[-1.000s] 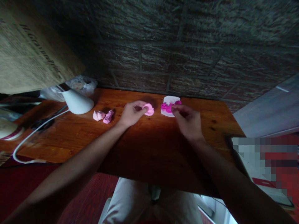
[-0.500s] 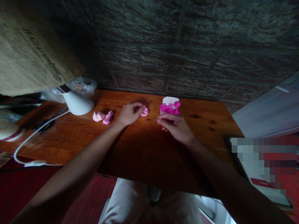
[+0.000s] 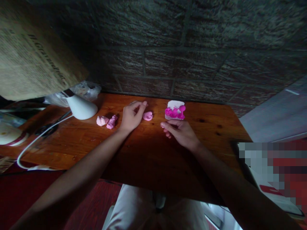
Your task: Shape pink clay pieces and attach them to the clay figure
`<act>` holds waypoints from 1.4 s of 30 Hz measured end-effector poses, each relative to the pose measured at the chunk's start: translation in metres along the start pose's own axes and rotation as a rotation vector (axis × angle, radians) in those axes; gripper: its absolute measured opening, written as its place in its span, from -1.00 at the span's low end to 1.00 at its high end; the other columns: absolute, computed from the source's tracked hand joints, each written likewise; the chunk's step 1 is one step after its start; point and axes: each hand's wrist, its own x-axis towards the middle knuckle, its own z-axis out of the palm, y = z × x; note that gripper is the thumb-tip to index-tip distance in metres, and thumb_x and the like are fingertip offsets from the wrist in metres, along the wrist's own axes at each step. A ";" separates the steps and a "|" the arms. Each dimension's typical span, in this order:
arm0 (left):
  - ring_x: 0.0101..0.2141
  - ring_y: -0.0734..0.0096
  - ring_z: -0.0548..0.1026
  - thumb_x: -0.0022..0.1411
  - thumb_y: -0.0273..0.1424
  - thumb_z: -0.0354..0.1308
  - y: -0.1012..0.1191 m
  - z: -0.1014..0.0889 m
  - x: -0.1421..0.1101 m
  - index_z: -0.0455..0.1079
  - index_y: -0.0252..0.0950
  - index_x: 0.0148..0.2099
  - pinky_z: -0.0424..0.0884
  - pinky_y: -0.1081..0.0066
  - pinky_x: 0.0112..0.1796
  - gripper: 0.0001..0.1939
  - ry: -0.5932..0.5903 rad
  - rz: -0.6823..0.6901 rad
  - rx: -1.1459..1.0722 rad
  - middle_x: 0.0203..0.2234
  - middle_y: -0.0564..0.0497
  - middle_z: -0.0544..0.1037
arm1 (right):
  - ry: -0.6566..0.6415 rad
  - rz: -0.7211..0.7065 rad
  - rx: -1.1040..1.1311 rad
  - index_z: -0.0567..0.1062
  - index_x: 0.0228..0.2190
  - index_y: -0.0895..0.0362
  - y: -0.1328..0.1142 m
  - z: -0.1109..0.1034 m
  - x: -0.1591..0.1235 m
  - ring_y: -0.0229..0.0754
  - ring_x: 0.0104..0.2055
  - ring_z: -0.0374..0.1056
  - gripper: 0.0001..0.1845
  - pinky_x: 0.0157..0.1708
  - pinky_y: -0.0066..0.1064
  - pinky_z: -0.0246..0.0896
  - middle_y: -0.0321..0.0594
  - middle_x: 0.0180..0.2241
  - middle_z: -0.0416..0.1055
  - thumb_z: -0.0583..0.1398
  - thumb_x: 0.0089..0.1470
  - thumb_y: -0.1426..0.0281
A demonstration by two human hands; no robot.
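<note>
My left hand [image 3: 132, 117] rests on the wooden table, its thumb apart from the loosely bent fingers and nothing seen in it. Just right of it lies a pink ring-like lump of modelling clay [image 3: 148, 116]. My right hand [image 3: 179, 131] hovers closer to me, thumb and forefinger pressed together; a tiny pale speck shows at the tips, too small to name. Behind that hand sits a whitish flat piece [image 3: 176, 103] with bright magenta shaped pieces [image 3: 174, 112] on it. Left of my left hand are a pale pink clay lump [image 3: 102, 120] and a darker pink one [image 3: 112, 122].
A white lamp base [image 3: 82, 107] with a newsprint-patterned shade [image 3: 38, 54] stands at the left, its white cord [image 3: 43, 131] looping over the table edge. A clear plastic bag [image 3: 87, 90] lies behind it. A brick-patterned wall [image 3: 158, 60] borders the table's back.
My left hand has drawn off the pink ring-like clay and moved slightly left, its thumb lifting away. My right hand stays nearly in place with its fingertips pinched.
</note>
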 end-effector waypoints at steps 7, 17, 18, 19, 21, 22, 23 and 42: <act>-0.30 0.34 0.59 0.40 -0.22 0.11 -0.002 -0.003 0.003 0.59 -0.32 -0.29 0.39 0.42 -0.29 -0.65 0.060 0.003 -0.005 -0.33 -0.07 0.68 | -0.064 -0.008 0.084 0.65 -0.25 0.14 0.011 0.003 0.001 -0.24 -0.39 0.51 -0.61 -0.31 -0.35 0.47 -0.21 -0.38 0.61 0.42 -0.06 0.14; -0.55 0.43 0.53 0.33 -0.14 0.18 0.034 -0.004 -0.019 0.51 -0.31 -0.46 0.38 0.46 -0.44 -0.59 -0.147 0.235 -0.083 -0.58 -0.03 0.61 | -0.057 -0.021 0.011 0.53 -0.51 0.14 0.004 0.004 -0.003 -0.30 -0.57 0.37 -0.56 -0.51 -0.43 0.33 -0.31 -0.58 0.47 0.39 -0.06 0.01; -0.56 0.44 0.52 0.34 -0.11 0.17 0.034 -0.006 -0.019 0.49 -0.30 -0.50 0.38 0.47 -0.45 -0.55 -0.145 0.212 -0.075 -0.60 -0.02 0.60 | -0.058 -0.029 0.019 0.55 -0.48 0.14 0.004 0.005 -0.003 -0.29 -0.56 0.37 -0.57 -0.49 -0.42 0.34 -0.32 -0.58 0.47 0.40 -0.08 0.02; -0.56 0.43 0.53 0.35 -0.09 0.14 0.032 -0.009 -0.017 0.49 -0.29 -0.51 0.39 0.47 -0.45 -0.52 -0.124 0.176 -0.061 -0.61 -0.02 0.59 | -0.062 -0.034 0.030 0.57 -0.45 0.14 0.005 0.005 -0.003 -0.28 -0.54 0.39 -0.58 -0.47 -0.41 0.36 -0.31 -0.56 0.49 0.41 -0.10 0.03; -0.52 0.41 0.56 0.38 -0.04 0.08 0.027 -0.015 -0.012 0.44 -0.29 -0.56 0.41 0.46 -0.42 -0.44 -0.018 0.078 -0.059 -0.60 -0.04 0.60 | -0.071 -0.029 0.050 0.62 -0.37 0.15 0.007 0.007 -0.003 -0.26 -0.48 0.43 -0.60 -0.40 -0.39 0.40 -0.27 -0.48 0.55 0.42 -0.11 0.07; -0.53 0.42 0.54 0.39 -0.01 0.04 0.024 -0.018 -0.010 0.42 -0.29 -0.58 0.40 0.46 -0.43 -0.39 0.043 0.032 -0.077 -0.61 -0.05 0.59 | -0.070 -0.021 0.055 0.63 -0.34 0.15 0.007 0.008 -0.004 -0.26 -0.46 0.45 -0.60 -0.37 -0.39 0.41 -0.25 -0.44 0.57 0.42 -0.10 0.09; -0.56 0.44 0.52 0.40 0.01 0.01 0.022 -0.020 -0.008 0.42 -0.30 -0.58 0.39 0.46 -0.46 -0.37 0.084 -0.001 -0.094 -0.62 -0.06 0.58 | -0.069 -0.010 0.053 0.63 -0.33 0.15 0.008 0.009 -0.004 -0.27 -0.45 0.46 -0.62 -0.35 -0.39 0.41 -0.24 -0.41 0.58 0.41 -0.08 0.10; -0.58 0.53 0.38 0.30 -0.18 0.27 0.018 0.011 -0.025 0.61 -0.29 -0.06 0.33 0.49 -0.46 -0.69 -0.427 0.243 -0.189 -0.60 0.08 0.53 | -0.010 0.156 0.469 0.64 -0.21 0.05 0.008 0.003 0.003 -0.19 -0.13 0.56 -0.63 -0.10 -0.33 0.51 -0.19 -0.11 0.63 0.49 -0.12 0.31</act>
